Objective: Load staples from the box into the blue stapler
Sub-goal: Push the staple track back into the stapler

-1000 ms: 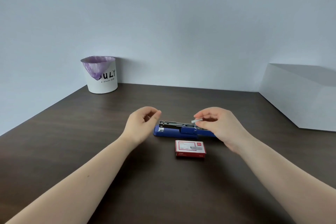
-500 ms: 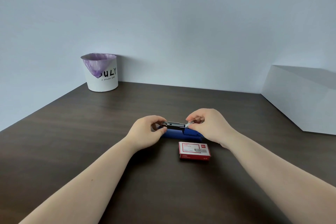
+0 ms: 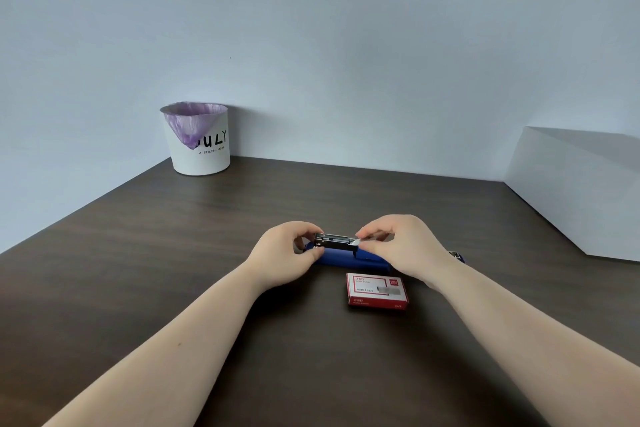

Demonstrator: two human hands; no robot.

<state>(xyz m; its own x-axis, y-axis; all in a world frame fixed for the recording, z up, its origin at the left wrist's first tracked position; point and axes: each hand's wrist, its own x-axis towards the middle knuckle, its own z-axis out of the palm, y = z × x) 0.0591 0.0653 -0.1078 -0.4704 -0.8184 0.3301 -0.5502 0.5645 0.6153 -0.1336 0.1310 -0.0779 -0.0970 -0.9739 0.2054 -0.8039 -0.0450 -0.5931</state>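
With the blue plastic stapler [image 3: 349, 258] lying open just behind the closed red cardboard staple box [image 3: 376, 290], your left hand [image 3: 287, 258] pinches its metal magazine [image 3: 334, 242] while your right hand [image 3: 398, 246] pinches a silvery staple strip [image 3: 356, 243] at its channel, so seating and closing seemingly remain.

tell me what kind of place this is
Probably a home or office desk: a dark wood desktop against a plain wall, a small lined bin, and a blue stapler with its staple box.

The right hand [image 3: 401, 246] hides the stapler's [image 3: 349, 258] rear — box [image 3: 376, 292] print is too small to read.
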